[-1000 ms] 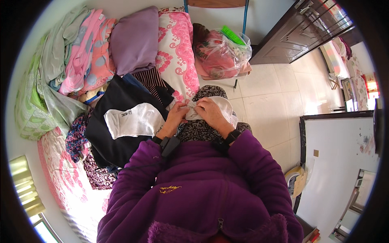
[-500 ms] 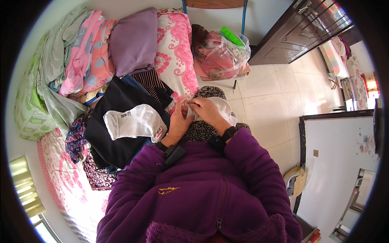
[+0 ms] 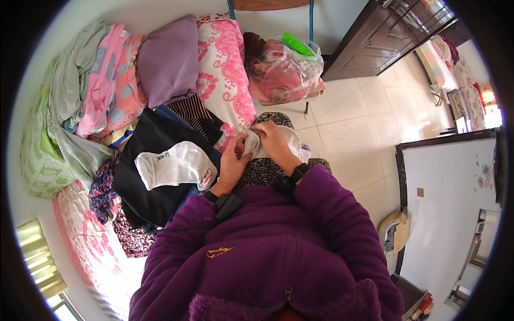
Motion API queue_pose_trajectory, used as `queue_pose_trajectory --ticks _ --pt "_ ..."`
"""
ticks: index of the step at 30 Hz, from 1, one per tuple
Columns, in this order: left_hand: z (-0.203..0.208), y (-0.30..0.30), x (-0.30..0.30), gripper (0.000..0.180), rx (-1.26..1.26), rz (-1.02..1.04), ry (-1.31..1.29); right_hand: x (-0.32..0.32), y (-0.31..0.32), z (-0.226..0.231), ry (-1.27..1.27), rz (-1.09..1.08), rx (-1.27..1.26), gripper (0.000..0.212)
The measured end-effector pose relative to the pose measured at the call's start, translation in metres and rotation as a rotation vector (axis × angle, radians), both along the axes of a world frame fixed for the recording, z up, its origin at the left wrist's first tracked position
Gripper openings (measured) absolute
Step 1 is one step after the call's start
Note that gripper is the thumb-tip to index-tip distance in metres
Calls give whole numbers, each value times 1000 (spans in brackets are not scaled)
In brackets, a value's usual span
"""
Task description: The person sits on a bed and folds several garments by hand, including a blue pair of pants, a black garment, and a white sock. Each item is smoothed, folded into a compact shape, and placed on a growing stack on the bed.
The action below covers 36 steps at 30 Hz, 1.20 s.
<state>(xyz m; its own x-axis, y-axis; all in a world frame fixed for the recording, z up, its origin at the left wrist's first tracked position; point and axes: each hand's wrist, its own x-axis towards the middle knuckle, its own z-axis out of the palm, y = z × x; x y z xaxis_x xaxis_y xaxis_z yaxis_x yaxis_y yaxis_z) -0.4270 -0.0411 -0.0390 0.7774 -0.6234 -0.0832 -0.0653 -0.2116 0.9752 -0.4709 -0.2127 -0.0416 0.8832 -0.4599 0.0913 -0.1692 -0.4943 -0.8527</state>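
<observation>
Over my patterned trousers [image 3: 262, 172], both hands work on a white sock [image 3: 253, 144] that lies across my lap. My left hand [image 3: 232, 163] is closed at the sock's left end, thumb and fingers pinching its edge. My right hand [image 3: 274, 142] has its fingers bent over the middle of the sock, and the rest of the fabric spreads out to its right. Another white sock [image 3: 174, 166], with small dark and red marks, lies flat on folded black clothing [image 3: 131, 184] to the left of my hands.
Folded clothes, including a purple piece [image 3: 170, 61] and a pink piece [image 3: 104, 80], are piled on the flowered bed [image 3: 222, 59]. Ahead, a clear plastic bag [image 3: 284, 75] with a green brush [image 3: 297, 44] rests on a chair. A dark door [image 3: 383, 43] stands at the right.
My right hand has shifted slightly up along the sock, and more white fabric shows between my hands. The whole view has tilted a little; the sock on the black clothing stays put.
</observation>
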Motion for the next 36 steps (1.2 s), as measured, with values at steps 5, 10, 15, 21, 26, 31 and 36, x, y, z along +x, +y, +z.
queue_pose_trajectory --ticks 5,10,15,21,26,31,36 --pt "-3 -1 2 63 -14 69 168 -14 -1 31 -228 81 -32 21" --pt "-3 6 12 64 -136 92 566 -23 12 29 -44 288 -295 14" --pt "-1 13 21 50 -62 74 839 -24 12 13 -61 220 -217 9" --pt "-8 5 36 45 -41 70 804 -22 15 16 -34 177 -173 8" --pt "-27 -8 52 44 -44 -73 694 -22 12 14 -125 240 -197 7" --pt "-22 0 44 45 -36 -7 576 -18 14 3 -70 149 -194 11" --pt "-19 -1 46 46 -175 43 705 -17 10 2 -61 270 -247 12"
